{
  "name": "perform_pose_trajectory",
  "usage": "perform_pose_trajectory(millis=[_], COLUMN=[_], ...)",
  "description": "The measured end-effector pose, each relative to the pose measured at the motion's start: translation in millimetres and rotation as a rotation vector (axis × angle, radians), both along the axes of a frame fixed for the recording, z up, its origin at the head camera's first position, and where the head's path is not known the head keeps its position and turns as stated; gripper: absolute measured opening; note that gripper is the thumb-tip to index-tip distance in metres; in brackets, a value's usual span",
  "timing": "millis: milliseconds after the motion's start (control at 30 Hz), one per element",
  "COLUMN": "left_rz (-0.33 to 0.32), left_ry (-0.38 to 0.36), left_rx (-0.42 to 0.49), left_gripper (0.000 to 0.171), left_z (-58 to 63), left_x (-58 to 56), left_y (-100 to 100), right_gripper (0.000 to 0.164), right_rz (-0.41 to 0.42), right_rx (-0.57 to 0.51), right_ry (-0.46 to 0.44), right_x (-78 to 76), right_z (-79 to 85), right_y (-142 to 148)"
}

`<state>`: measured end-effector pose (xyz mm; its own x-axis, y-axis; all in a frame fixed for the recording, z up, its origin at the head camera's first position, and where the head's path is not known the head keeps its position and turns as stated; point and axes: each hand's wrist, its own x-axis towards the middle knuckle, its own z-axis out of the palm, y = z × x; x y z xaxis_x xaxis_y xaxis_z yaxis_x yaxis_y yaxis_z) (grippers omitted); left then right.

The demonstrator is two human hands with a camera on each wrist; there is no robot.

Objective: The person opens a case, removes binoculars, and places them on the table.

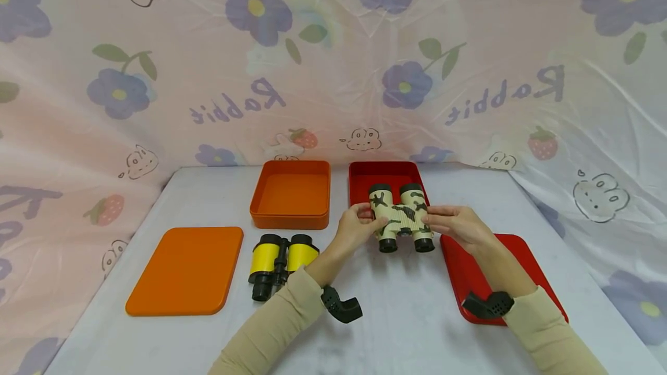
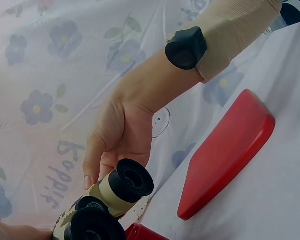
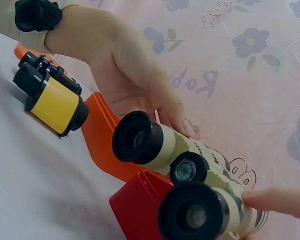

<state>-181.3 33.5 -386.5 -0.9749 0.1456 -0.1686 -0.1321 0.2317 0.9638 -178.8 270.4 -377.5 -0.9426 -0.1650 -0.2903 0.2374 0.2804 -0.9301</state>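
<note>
Camouflage-patterned binoculars [image 1: 402, 216] with black eyecups are held up between both hands, in front of and partly over the red box [image 1: 383, 172]. My left hand [image 1: 356, 229] grips their left barrel, thumb on top. The right hand [image 1: 461, 227] grips the opposite barrel from the right side. In the right wrist view, the eyepieces of the binoculars [image 3: 190, 175] face the camera, with a small round compass-like disc [image 3: 185, 170] between them. Yellow and black binoculars [image 1: 264, 258] lie on the table near the left forearm, which covers part of them.
An orange box [image 1: 290, 221] stands at the back, left of the red box. Its flat orange lid [image 1: 184, 271] lies at the left. A red lid [image 1: 513, 271] lies at the right, partly under the right forearm. Patterned cloth [image 1: 333, 74] hangs behind the white table [image 1: 396, 328].
</note>
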Motion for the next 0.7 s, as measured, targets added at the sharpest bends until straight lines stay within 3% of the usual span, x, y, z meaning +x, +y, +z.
perform_pose_trajectory(millis=[500, 700], left_rz=[-0.052, -0.067], left_ry=[-0.007, -0.018], left_rx=[0.004, -0.006], left_gripper=[0.058, 0.057], left_z=[-5.8, -10.2], left_x=[11.4, 17.1], left_y=[-5, -6], right_gripper=[0.069, 0.069], right_rz=[0.057, 0.084], right_rx=[0.096, 0.083], right_ry=[-0.004, -0.018], right_x=[11.0, 15.9], right_z=[-2.0, -6.4], right_y=[4, 6])
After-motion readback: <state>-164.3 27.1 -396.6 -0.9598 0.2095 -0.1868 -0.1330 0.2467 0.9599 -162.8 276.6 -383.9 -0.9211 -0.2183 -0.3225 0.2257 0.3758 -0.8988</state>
